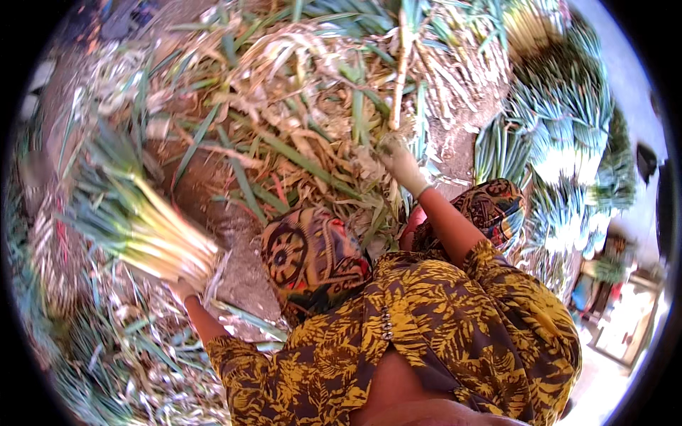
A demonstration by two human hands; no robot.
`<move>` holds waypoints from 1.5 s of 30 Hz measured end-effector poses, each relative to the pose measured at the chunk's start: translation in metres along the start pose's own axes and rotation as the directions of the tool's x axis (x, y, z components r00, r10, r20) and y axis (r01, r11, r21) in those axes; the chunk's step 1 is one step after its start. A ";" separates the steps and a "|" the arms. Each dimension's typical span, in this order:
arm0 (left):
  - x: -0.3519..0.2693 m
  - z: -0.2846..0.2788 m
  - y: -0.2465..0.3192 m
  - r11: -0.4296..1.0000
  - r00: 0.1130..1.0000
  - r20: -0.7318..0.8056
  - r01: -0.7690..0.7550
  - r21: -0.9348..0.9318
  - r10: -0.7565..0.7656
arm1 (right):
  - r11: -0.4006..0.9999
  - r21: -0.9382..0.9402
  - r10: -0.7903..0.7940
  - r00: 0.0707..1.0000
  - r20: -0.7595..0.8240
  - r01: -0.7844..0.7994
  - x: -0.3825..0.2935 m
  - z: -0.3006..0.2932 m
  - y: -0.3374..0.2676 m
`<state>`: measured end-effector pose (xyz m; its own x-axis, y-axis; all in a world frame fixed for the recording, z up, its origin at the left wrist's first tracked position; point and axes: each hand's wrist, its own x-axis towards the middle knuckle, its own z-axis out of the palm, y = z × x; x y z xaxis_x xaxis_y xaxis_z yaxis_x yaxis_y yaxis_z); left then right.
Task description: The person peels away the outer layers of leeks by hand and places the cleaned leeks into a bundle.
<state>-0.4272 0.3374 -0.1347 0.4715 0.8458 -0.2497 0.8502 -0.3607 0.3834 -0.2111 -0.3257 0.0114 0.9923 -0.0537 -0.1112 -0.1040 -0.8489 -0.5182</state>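
At the left, my left hand (183,290) supports the root end of a thick bundle of long green onions (165,229), whose green tops point up and left; its fingers are partly hidden under the bundle. My right hand (398,160), in a pale glove, is above my right knee. Its fingers close round the root end of a single long green onion (400,80), which extends away from me. Around that hand lie dry peeled leaves (314,133) and green leaf scraps.
Loose unpeeled onions (447,80) lie at the upper right. Stacked onion bundles (565,128) line the right side, and more onions (80,341) lie at the lower left. My patterned left knee (314,255) is between my arms. Leaf litter covers much of the ground.
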 end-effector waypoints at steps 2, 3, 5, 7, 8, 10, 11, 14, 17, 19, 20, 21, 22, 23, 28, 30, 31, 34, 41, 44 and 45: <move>0.000 -0.015 0.001 0.994 0.993 0.050 0.105 0.042 -0.107 | 0.982 0.169 0.122 0.970 -0.211 -0.087 0.036 -0.018 -0.007; 0.002 -0.014 -0.001 0.989 0.988 0.058 0.142 0.053 -0.145 | 0.980 0.174 0.145 0.948 -0.284 -0.098 0.052 -0.032 -0.009; 0.018 -0.004 -0.031 0.993 0.993 -0.012 0.115 -0.007 -0.115 | 0.969 0.105 0.249 0.869 -0.428 -0.226 0.081 -0.043 -0.017; 0.019 -0.009 -0.023 0.991 0.989 0.076 0.128 0.032 -0.130 | 0.891 0.300 0.405 0.894 -0.191 -0.340 0.104 -0.048 -0.006; 0.015 -0.013 -0.017 0.985 0.988 0.045 0.143 0.095 -0.148 | 0.830 0.385 0.458 0.887 -0.058 -0.404 0.113 -0.048 0.001; 0.016 -0.032 0.009 0.966 0.987 -0.042 0.158 0.206 -0.152 | 0.661 0.539 0.495 0.843 0.211 -0.522 0.135 -0.039 0.025; 0.026 -0.046 0.032 0.984 0.999 -0.032 0.028 0.178 -0.022 | 0.555 0.603 0.479 0.813 0.331 -0.573 0.151 -0.036 0.044; 0.020 -0.108 0.089 0.949 0.949 0.005 -0.315 0.023 0.315 | 0.069 0.892 0.093 0.893 0.440 -0.447 0.127 -0.063 0.001; -0.043 -0.144 0.274 0.687 0.765 -0.032 -0.594 -0.419 0.643 | 0.085 0.971 0.082 0.973 0.216 -0.223 0.085 -0.104 -0.041; -0.153 -0.176 0.403 0.524 0.632 0.079 -0.559 -0.643 0.771 | 0.270 0.956 0.127 0.988 0.083 -0.115 0.031 -0.123 -0.061; -0.166 -0.168 0.430 0.328 0.413 -0.018 -0.749 -0.576 0.911 | 0.260 0.963 0.114 0.993 0.042 -0.071 -0.003 -0.133 -0.090; -0.180 -0.154 0.460 0.326 0.381 0.090 -0.619 -0.715 0.920 | 0.192 0.978 0.004 0.997 0.082 -0.081 -0.030 -0.130 -0.102; -0.194 -0.135 0.500 0.247 0.273 0.079 -0.665 -0.704 0.959 | 0.622 0.783 0.026 1.000 -0.002 -0.014 -0.036 -0.117 -0.084; -0.225 -0.124 0.534 0.251 0.231 0.147 -0.531 -0.809 0.962 | 0.716 0.698 0.013 0.998 -0.062 0.034 -0.047 -0.119 -0.098; -0.332 -0.106 0.598 0.521 0.173 0.535 0.121 -0.845 0.827 | 0.760 0.650 -0.009 1.000 0.011 0.000 -0.123 -0.151 -0.154; -0.349 -0.114 0.602 0.335 0.093 0.390 0.357 -0.872 0.916 | 0.902 0.382 -0.133 0.972 -0.193 0.200 -0.133 -0.136 -0.142; -0.352 -0.120 0.599 0.279 0.117 0.370 0.463 -0.841 0.922 | 0.934 0.145 -0.266 0.908 -0.323 0.326 -0.129 -0.116 -0.126; -0.351 -0.121 0.573 0.189 0.165 0.343 0.583 -0.790 0.925 | 0.939 0.289 -0.153 0.978 -0.139 0.188 -0.128 -0.116 -0.125; -0.338 -0.118 0.565 0.143 0.106 0.259 0.610 -0.780 0.960 | 0.708 0.516 -0.231 0.849 -0.476 0.482 -0.061 -0.188 -0.211; -0.330 -0.115 0.570 0.036 0.018 0.058 0.596 -0.802 0.998 | 0.469 0.737 -0.288 0.873 -0.393 0.487 -0.009 -0.195 -0.244; -0.362 -0.139 0.565 0.066 -0.095 0.013 0.582 -0.811 0.995 | 0.395 0.798 -0.268 0.888 -0.374 0.455 0.001 -0.209 -0.242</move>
<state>-0.1500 -0.1175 0.2954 0.8048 -0.4445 0.3934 0.1407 0.7867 0.6011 -0.1705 -0.2300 0.3137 0.9339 -0.0166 0.3572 0.3575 0.0601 -0.9320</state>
